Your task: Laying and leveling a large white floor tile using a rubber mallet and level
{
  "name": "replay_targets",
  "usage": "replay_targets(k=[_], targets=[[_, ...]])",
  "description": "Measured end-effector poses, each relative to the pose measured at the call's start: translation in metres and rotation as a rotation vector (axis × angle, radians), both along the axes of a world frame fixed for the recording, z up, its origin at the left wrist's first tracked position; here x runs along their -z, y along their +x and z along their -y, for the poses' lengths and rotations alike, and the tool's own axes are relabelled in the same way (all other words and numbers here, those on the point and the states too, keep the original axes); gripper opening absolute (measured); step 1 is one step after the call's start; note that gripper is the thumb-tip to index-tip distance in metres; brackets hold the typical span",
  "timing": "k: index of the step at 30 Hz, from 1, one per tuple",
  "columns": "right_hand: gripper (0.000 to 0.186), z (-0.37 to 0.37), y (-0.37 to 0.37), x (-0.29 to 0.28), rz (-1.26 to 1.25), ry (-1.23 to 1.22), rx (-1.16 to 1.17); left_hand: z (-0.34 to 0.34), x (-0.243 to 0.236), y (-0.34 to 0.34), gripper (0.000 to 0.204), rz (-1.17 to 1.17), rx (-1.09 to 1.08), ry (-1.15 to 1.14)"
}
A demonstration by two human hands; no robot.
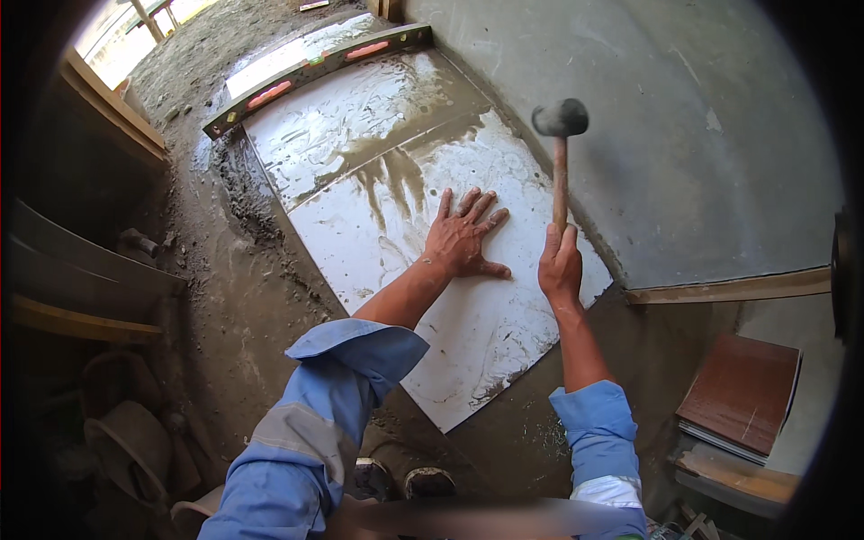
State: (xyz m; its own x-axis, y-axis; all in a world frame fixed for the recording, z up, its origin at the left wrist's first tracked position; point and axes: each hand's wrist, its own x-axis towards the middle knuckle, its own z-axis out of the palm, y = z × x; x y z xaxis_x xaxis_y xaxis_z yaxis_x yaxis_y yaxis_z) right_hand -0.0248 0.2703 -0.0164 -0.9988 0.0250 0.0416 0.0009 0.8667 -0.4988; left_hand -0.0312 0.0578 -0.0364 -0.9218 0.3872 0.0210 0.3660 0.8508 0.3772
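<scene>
My left hand (464,236) lies flat with fingers spread on a large white floor tile (432,324) smeared with wet grey mortar. In my right hand (561,264) is the wooden handle of a rubber mallet (560,171). Its black head is raised above the right edge of the tiles, in front of the wall. Beyond the near tile a second white tile (333,135) adjoins it along a straight joint. Across the far end of that tile rests a long spirit level (315,76) with reddish grip openings.
A grey plastered wall (684,162) runs along the right side. Wet mortar (243,297) covers the floor at left. Reddish-brown tiles (745,393) are stacked at lower right. Buckets (130,445) stand in shadow at lower left, and my shoes (428,483) show below.
</scene>
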Motion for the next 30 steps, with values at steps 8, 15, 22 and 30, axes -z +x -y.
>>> replay_targets(k=[8, 15, 22, 30], targets=[[0.034, 0.004, -0.006, -0.005, -0.083, -0.006, 0.001, 0.005, 0.004, 0.002, 0.118, -0.001, 0.018, 0.005], [0.038, 0.021, -0.013, -0.029, -0.32, -0.628, 0.051, 0.0, 0.006, -0.009, 0.117, -0.037, -0.002, 0.02], [0.037, 0.02, -0.031, 0.008, -0.241, -0.127, -0.03, 0.005, 0.009, -0.01, 0.116, -0.048, -0.026, 0.003], [0.038, 0.004, -0.027, 0.013, -0.278, -0.1, 0.007, -0.003, 0.009, -0.013, 0.113, -0.054, -0.008, 0.022]])
